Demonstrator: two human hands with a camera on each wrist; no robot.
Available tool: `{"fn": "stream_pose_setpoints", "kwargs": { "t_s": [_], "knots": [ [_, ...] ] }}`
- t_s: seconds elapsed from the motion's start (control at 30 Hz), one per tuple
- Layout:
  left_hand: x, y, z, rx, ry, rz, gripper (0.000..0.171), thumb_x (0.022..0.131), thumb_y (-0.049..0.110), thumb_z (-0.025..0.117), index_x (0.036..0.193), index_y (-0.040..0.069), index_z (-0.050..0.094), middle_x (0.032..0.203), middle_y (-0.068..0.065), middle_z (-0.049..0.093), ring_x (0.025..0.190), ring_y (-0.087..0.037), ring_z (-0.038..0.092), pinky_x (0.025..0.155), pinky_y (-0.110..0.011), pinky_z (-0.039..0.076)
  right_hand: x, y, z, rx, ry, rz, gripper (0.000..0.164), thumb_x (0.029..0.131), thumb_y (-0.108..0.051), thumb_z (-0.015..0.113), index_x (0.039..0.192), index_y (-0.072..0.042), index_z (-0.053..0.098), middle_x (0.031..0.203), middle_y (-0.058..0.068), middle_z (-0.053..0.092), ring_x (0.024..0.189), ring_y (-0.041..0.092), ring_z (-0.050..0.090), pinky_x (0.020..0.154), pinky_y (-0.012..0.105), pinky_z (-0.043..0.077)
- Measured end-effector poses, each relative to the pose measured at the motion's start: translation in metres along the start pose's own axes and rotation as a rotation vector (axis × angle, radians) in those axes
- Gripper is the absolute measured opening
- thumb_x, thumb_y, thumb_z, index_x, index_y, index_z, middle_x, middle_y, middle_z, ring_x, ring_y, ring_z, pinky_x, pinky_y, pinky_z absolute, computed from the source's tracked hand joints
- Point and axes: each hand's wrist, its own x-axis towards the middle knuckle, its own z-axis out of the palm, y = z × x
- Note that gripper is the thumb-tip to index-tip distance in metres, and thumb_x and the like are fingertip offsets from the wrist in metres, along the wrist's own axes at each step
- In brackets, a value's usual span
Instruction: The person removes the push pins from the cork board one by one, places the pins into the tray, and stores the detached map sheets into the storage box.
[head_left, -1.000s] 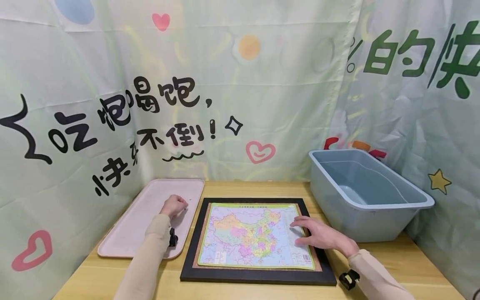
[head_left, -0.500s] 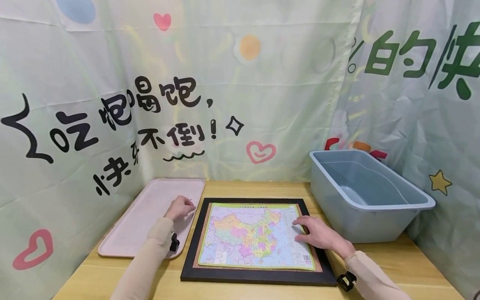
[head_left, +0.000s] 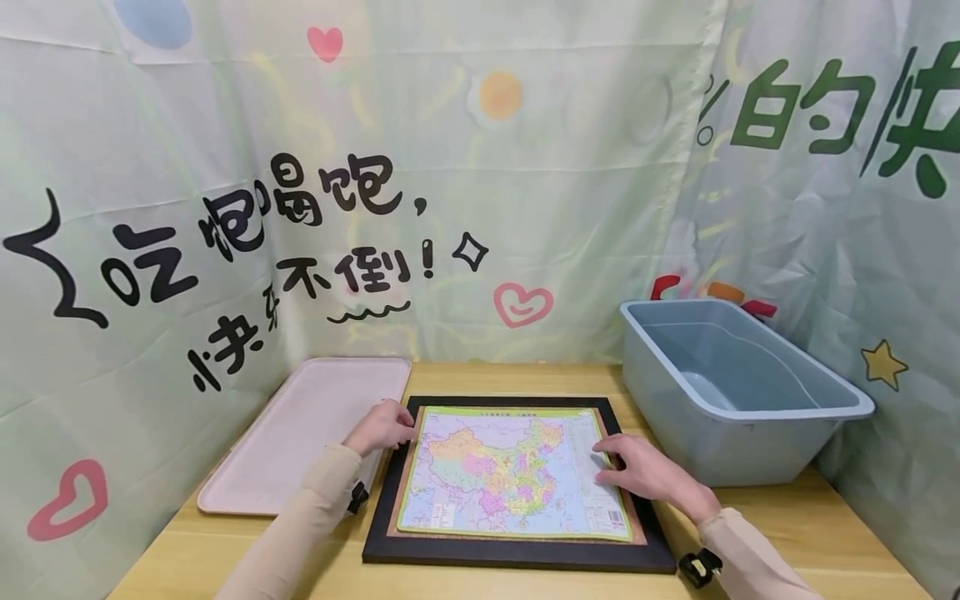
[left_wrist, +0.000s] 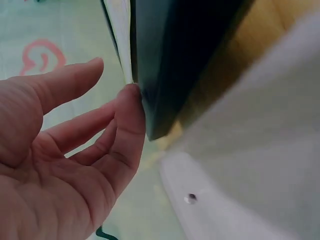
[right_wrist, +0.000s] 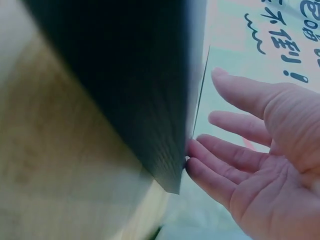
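Note:
A map of China (head_left: pixel 495 471) lies on a cork board (head_left: pixel 637 525) with a black frame (head_left: pixel 517 552). My left hand (head_left: pixel 384 427) has come to the frame's far left side. In the left wrist view its fingers (left_wrist: pixel 127 135) bend loosely, tips right at the frame's edge, with the thumb apart and nothing visible between them. My right hand (head_left: pixel 645 468) is over the map's right edge, fingers spread and thumb apart. A small shiny round piece (left_wrist: pixel 190 198), like a thumbtack, lies on the pink tray (head_left: pixel 300 450).
The tray stands left of the board on the wooden table (head_left: pixel 187 558). At the back right is a deep grey-blue bin (head_left: pixel 750 442). Printed cloth (head_left: pixel 585 208) hangs behind and on both sides. Each wrist wears a small black camera (head_left: pixel 701 568).
My left hand has moved right, from over the tray to the left edge of the framed board. The right hand has barely shifted, and the board and map stay in place.

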Motion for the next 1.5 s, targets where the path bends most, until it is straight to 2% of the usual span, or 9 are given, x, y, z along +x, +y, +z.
{"fn": "stream_pose_setpoints", "kwargs": {
  "t_s": [0.23,0.37,0.47,0.63,0.8,1.0,1.23,1.33,1.5],
  "knots": [
    [-0.005,0.011,0.008,0.113,-0.056,0.050,0.010,0.085,0.013,0.075,0.080,0.006,0.070,0.070,-0.003,0.064,0.054,-0.014,0.054,0.048,-0.025,0.042,-0.007,-0.005,-0.002,-0.003,-0.105,0.026,0.058,0.082,-0.031,0.080,0.125,0.004,0.062,0.126,0.021,0.063,0.113,0.037,0.060,0.091,0.049,0.050],
    [-0.005,0.013,0.012,0.143,-0.063,0.096,0.025,0.081,0.012,0.077,0.062,0.010,0.061,0.053,0.002,0.052,0.045,-0.010,0.039,0.044,-0.024,0.030,-0.009,-0.007,-0.004,0.021,-0.167,0.054,0.068,0.080,-0.036,0.080,0.129,0.005,0.059,0.133,0.027,0.056,0.123,0.045,0.052,0.097,0.057,0.044],
    [-0.005,0.014,0.013,0.126,-0.047,0.093,0.031,0.080,0.011,0.077,0.058,0.011,0.056,0.051,0.003,0.048,0.044,-0.010,0.036,0.044,-0.023,0.028,-0.009,-0.008,-0.006,0.039,-0.186,0.059,0.069,0.079,-0.037,0.081,0.129,0.005,0.059,0.134,0.029,0.054,0.125,0.048,0.049,0.099,0.060,0.042],
    [-0.005,0.015,0.013,-0.028,-0.077,0.024,0.009,0.080,0.004,0.076,0.081,0.000,0.068,0.072,-0.003,0.065,0.057,-0.013,0.054,0.051,-0.026,0.046,-0.010,-0.008,-0.008,0.032,-0.204,0.017,0.068,0.078,-0.040,0.081,0.126,0.004,0.062,0.134,0.030,0.053,0.124,0.049,0.050,0.098,0.060,0.042],
    [-0.005,0.014,0.010,-0.174,-0.135,-0.005,0.043,0.080,-0.005,0.074,0.120,-0.010,0.058,0.087,-0.011,0.059,0.069,-0.018,0.057,0.062,-0.031,0.054,-0.009,-0.007,-0.010,0.009,-0.206,-0.018,0.064,0.079,-0.041,0.081,0.123,0.003,0.064,0.133,0.028,0.054,0.122,0.047,0.052,0.097,0.059,0.043],
    [-0.005,0.012,0.006,-0.272,-0.202,-0.018,0.075,0.082,-0.007,0.070,0.148,0.004,0.036,0.098,-0.015,0.054,0.076,-0.020,0.057,0.062,-0.033,0.053,-0.009,-0.006,-0.008,0.020,-0.194,-0.022,0.062,0.079,-0.041,0.080,0.121,0.003,0.065,0.132,0.028,0.055,0.121,0.047,0.052,0.096,0.058,0.043],
    [-0.005,0.009,0.003,-0.420,-0.273,-0.035,0.087,0.087,-0.010,0.062,0.157,0.017,0.019,0.089,-0.014,0.056,0.074,-0.024,0.068,0.061,-0.038,0.058,-0.009,-0.006,-0.004,-0.006,-0.133,-0.026,0.057,0.083,-0.039,0.077,0.123,0.001,0.065,0.129,0.025,0.059,0.119,0.043,0.055,0.095,0.055,0.046],
    [-0.004,0.008,0.001,-0.449,-0.270,-0.033,0.083,0.088,-0.010,0.060,0.156,0.014,0.020,0.089,-0.014,0.060,0.070,-0.022,0.067,0.059,-0.035,0.056,-0.009,-0.009,-0.005,-0.016,-0.065,-0.019,0.049,0.087,-0.032,0.075,0.123,0.000,0.065,0.127,0.020,0.062,0.118,0.039,0.058,0.094,0.053,0.048],
    [-0.002,0.004,-0.002,-0.503,-0.290,-0.017,0.060,0.089,-0.009,0.058,0.143,0.002,0.033,0.086,-0.009,0.060,0.066,-0.017,0.062,0.055,-0.029,0.051,-0.008,-0.014,-0.008,-0.056,0.107,-0.007,0.035,0.090,-0.024,0.071,0.120,-0.004,0.068,0.120,0.013,0.067,0.111,0.034,0.063,0.091,0.048,0.051]
  ]
}}
